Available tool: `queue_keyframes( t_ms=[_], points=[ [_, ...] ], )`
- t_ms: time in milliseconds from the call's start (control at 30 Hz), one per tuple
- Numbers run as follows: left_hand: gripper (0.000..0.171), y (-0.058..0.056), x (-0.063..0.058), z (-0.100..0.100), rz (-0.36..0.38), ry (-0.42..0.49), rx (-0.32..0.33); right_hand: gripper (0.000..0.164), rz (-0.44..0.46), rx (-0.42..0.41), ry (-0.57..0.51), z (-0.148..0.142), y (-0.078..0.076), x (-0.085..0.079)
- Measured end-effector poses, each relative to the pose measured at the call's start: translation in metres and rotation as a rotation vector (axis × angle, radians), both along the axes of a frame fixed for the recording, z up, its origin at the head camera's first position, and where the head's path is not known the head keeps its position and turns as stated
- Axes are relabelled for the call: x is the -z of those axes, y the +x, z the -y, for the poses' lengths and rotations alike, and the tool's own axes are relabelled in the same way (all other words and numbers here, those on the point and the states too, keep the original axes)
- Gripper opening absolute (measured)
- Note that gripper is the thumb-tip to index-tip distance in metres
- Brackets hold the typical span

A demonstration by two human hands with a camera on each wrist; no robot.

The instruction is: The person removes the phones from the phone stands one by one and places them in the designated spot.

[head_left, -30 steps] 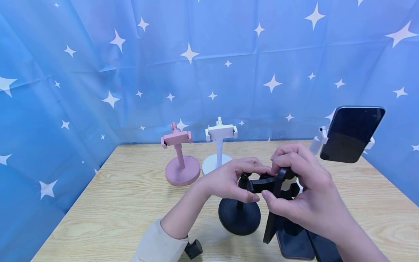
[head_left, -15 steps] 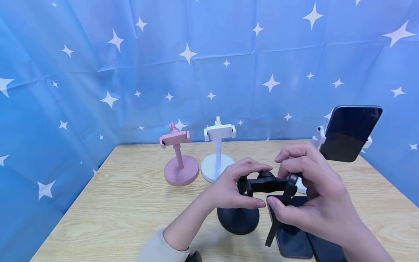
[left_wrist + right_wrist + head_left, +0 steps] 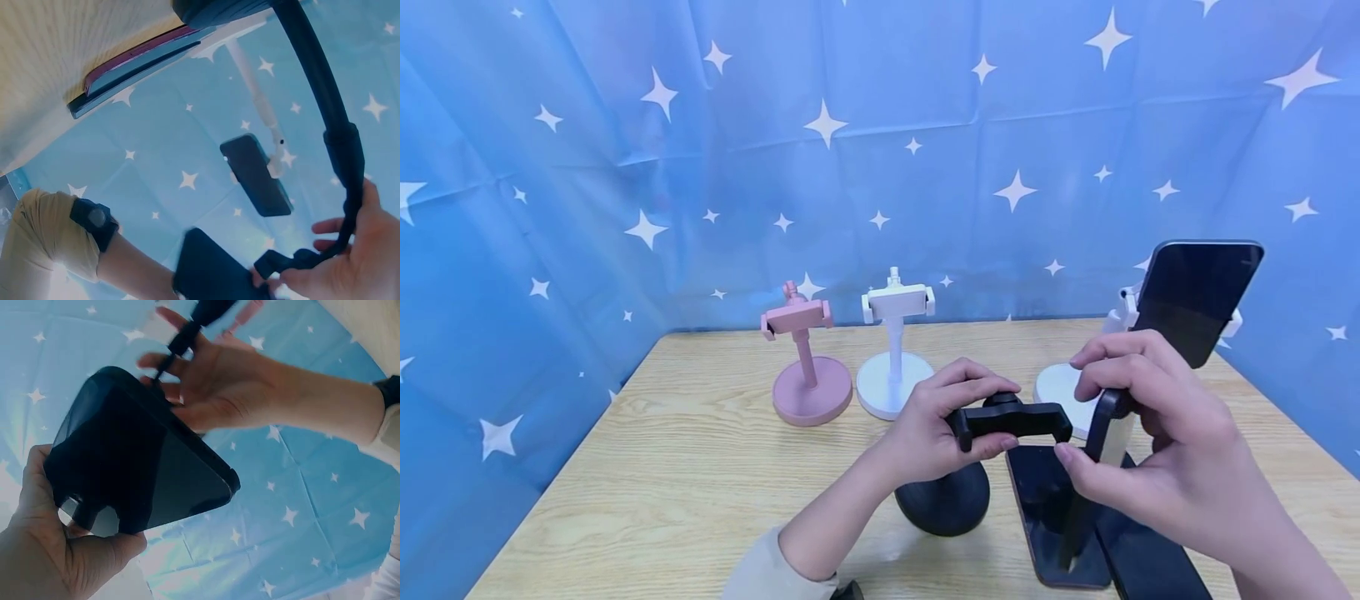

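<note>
My left hand (image 3: 925, 425) grips the black holder (image 3: 1015, 419) at the top of a black phone stand, whose round base (image 3: 943, 504) rests on the table. The holder's far end points toward my right hand (image 3: 1180, 442), which pinches a dark phone (image 3: 1103, 442) by its edges, seen nearly edge-on. Phone and holder stand slightly apart in the head view. The phone's dark screen (image 3: 125, 456) fills much of the right wrist view, with my left hand (image 3: 219, 387) behind it. In the left wrist view, the stand's pole (image 3: 312, 62) runs down to my left hand (image 3: 356, 262).
Two dark phones lie side by side on the table, one (image 3: 1026, 483) left of the other (image 3: 1153, 562). A pink stand (image 3: 812, 392) and a white stand (image 3: 895, 379) stand at the back. Another white stand (image 3: 1063, 392) at right bears a phone (image 3: 1198, 292).
My right hand has moved right with the phone, from against the black holder to apart from it. The holder now lies more level in my left hand, which has hardly moved.
</note>
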State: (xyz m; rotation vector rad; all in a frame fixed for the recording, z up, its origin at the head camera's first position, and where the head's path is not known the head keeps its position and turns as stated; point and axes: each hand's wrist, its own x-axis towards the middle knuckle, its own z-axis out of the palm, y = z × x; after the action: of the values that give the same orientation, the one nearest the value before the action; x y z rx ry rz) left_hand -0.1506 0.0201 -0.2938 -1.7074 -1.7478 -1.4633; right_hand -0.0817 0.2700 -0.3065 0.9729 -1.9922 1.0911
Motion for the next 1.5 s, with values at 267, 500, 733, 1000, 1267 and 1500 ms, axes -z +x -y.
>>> queue_keyframes(
  t_ms=[267, 500, 733, 1000, 1267, 1500],
  points=[
    [0.038, -0.004, -0.003, -0.006, 0.034, 0.011, 0.063, 0.056, 0.094, 0.479, 0.251, 0.026, 0.042, -0.055],
    [0.037, -0.013, -0.007, -0.015, 0.061, 0.048, 0.049, 0.048, 0.315, 0.655, 0.421, -0.025, 0.039, -0.027],
    [0.036, -0.033, -0.016, -0.031, 0.070, 0.046, 0.019, 0.038, 0.618, 0.712, 0.522, -0.061, 0.035, -0.010],
    [0.036, -0.065, -0.025, -0.053, 0.048, 0.079, -0.055, 0.029, 0.783, 0.655, 0.514, -0.085, 0.032, 0.004],
    [0.034, -0.088, -0.023, -0.072, -0.013, 0.086, -0.168, 0.027, 0.889, 0.599, 0.489, -0.099, 0.033, 0.020],
    [0.035, -0.106, -0.012, -0.090, -0.009, 0.054, -0.197, 0.027, 0.853, 0.568, 0.489, -0.100, 0.033, 0.026]
  ],
)
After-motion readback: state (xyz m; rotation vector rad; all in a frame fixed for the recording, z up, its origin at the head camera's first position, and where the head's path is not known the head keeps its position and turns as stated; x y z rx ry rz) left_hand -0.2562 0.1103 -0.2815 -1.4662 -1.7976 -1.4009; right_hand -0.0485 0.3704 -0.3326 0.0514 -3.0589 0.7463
